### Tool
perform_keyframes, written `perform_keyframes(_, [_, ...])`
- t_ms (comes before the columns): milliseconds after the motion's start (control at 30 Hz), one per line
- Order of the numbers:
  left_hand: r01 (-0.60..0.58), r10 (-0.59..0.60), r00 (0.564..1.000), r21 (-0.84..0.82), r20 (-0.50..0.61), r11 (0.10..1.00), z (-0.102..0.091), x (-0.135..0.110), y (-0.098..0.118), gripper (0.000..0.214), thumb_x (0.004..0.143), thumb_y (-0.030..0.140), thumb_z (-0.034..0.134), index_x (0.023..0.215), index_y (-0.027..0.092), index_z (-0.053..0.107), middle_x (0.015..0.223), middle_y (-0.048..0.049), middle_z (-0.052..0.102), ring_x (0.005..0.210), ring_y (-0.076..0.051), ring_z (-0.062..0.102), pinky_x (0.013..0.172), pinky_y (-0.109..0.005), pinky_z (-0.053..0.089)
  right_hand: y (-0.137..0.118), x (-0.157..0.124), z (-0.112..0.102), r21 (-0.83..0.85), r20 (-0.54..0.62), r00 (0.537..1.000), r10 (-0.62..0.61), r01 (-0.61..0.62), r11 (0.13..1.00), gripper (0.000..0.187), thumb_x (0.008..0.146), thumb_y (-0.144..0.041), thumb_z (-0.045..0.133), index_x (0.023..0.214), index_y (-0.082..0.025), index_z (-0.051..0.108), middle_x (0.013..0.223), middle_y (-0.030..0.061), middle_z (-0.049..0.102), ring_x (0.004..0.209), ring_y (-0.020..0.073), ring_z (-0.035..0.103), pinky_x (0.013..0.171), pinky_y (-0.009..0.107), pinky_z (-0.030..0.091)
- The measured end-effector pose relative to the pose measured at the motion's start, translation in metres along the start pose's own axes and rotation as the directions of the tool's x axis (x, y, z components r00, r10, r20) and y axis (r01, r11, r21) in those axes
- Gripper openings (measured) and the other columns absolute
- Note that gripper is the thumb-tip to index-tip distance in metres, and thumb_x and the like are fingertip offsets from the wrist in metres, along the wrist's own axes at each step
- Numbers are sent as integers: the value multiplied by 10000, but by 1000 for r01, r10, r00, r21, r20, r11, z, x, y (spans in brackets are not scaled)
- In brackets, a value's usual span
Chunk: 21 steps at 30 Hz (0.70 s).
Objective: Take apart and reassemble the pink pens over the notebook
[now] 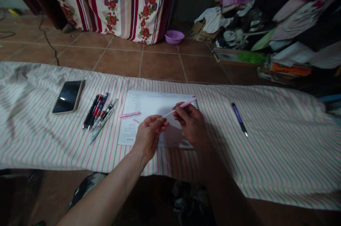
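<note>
Over a spiral notebook (149, 102), both hands hold parts of a pen. My right hand (190, 121) pinches a pink pen barrel (188, 102), which slants up to the right. A thin pale pen refill (168, 114) runs from the barrel's lower end to my left hand (151, 130), whose thumb and fingers pinch its tip. Lying on the notebook's left side are a pink pen part (129, 115), shaped like a tube, and a small pink piece (135, 121) too small to make out.
Left of the notebook lie several pens (99, 112) in a bunch and a smartphone (68, 97). A purple pen (239, 119) rests to the right on the striped cloth (279, 141). Beyond, on the tiled floor, are a purple basin (174, 37) and a cardboard box (204, 33).
</note>
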<state>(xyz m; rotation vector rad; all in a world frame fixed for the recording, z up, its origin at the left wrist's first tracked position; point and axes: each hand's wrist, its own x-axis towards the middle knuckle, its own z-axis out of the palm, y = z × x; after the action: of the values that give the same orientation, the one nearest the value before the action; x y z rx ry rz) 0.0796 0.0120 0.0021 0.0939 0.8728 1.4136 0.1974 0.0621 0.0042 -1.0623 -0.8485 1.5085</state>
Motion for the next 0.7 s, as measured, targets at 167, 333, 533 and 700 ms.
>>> perform_keyframes(167, [-55,50,998,133,43,990,-4,-1,-3,219,617,136,747,777,106,600,695,-51,689,560,-112,637,504,-178,449,-1,-1,-6,-36,15,1000,-23,23,999,232,610,-296,775,771,-197,640,693,-37,658,580,60,584,556,170,478])
perform_keyframes(333, [-65,56,997,202,48,977,-5,-1,-3,237,621,162,745,799,118,596,707,-70,706,619,-156,665,530,-207,463,-2,-3,-7,-65,36,997,-61,63,996,230,628,-306,758,781,-192,629,704,-31,654,583,74,584,576,206,484])
perform_keyframes(533, [-61,55,998,202,36,977,-3,-1,-2,248,548,150,781,737,102,627,650,-37,688,520,-80,597,514,-169,429,-2,-3,-8,-70,38,996,-81,84,994,223,636,-299,753,783,-188,627,642,-38,634,552,77,573,541,206,479])
perform_keyframes(700, [-124,115,992,305,47,944,-3,-3,0,258,546,168,775,767,102,659,623,-35,687,490,-85,577,485,-183,419,-1,-4,-8,-97,68,988,-141,147,984,194,671,-294,730,796,-187,626,643,-33,636,562,82,580,538,208,483])
